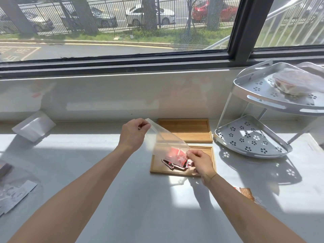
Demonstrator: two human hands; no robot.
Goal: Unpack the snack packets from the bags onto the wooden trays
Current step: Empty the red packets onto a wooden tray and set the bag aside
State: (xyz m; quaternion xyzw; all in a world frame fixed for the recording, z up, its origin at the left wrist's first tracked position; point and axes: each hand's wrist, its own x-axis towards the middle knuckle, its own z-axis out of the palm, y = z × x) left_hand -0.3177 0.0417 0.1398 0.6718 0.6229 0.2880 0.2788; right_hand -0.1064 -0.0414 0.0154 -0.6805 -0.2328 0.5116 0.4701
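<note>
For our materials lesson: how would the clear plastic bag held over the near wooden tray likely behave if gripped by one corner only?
The clear plastic bag probably flops: it sags and bends between the left hand and right hand. It seems light, pinched only at its edges. The red packets spilling from its mouth onto the near wooden tray suggest its contents slide out readily.

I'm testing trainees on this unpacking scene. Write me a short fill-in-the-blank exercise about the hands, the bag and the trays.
1. The left hand pinches the raised corner of the clear ____.
2. The red snack packets lie on the ____ of the two wooden trays.
3. The far wooden tray holds ____ packets.
4. The right hand grips the bag's ____ end, over the near wooden tray.

Missing words: bag; nearer; no; lower
</note>
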